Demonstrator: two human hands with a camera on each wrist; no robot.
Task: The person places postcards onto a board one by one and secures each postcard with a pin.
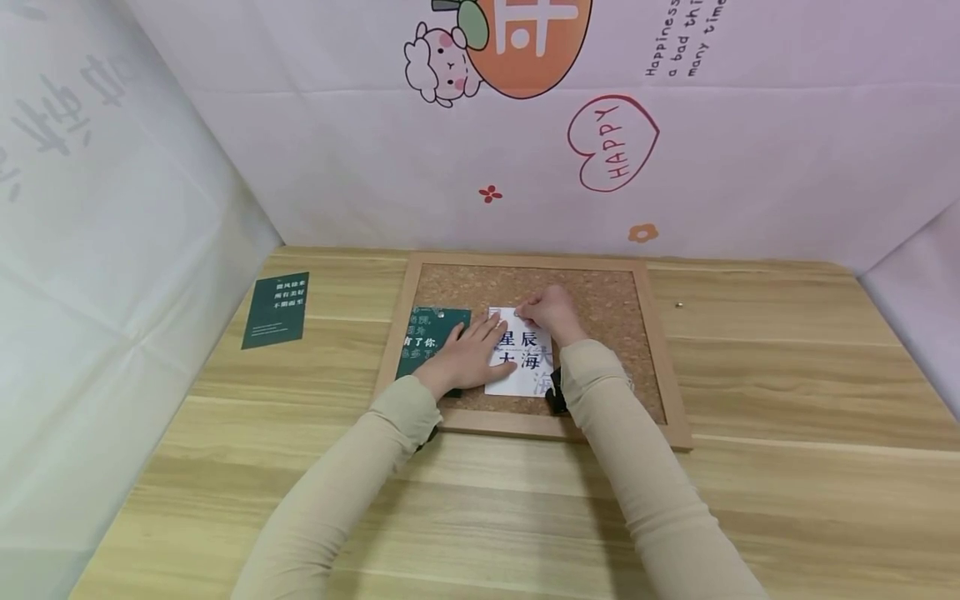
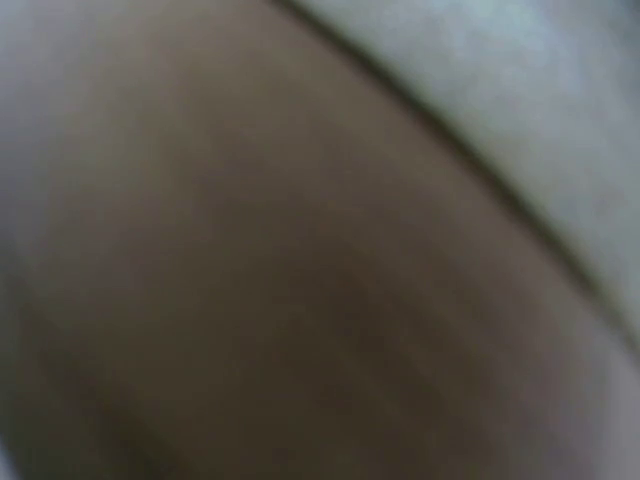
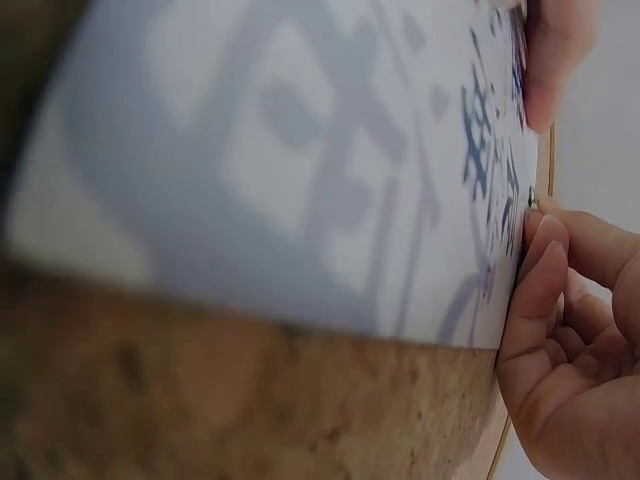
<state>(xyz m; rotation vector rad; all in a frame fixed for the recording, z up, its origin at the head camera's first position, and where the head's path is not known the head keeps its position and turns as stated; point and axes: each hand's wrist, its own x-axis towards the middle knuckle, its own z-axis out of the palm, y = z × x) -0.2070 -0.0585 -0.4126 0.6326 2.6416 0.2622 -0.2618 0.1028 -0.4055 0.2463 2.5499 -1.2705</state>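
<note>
A white card (image 1: 513, 383) printed with dark Chinese characters lies on a wood-framed cork board (image 1: 607, 325). My left hand (image 1: 467, 357) rests across it with fingers spread, also overlapping a dark green card (image 1: 412, 379) at the board's left. At the top edge of the white card, my right hand (image 1: 555, 315) pinches a small shiny pushpin (image 3: 533, 200) between thumb and forefinger. The right wrist view shows the pin against the card, with left-hand fingers (image 3: 552, 70) nearby. Only blurred skin and a sleeve fill the left wrist view.
Another green card (image 1: 276, 310) lies on the wooden table left of the board. A small pin (image 1: 679, 305) sits on the tabletop to the right. A pin head (image 1: 441, 315) shows on the green card on the board. A printed white cloth (image 1: 375, 167) hangs behind the table.
</note>
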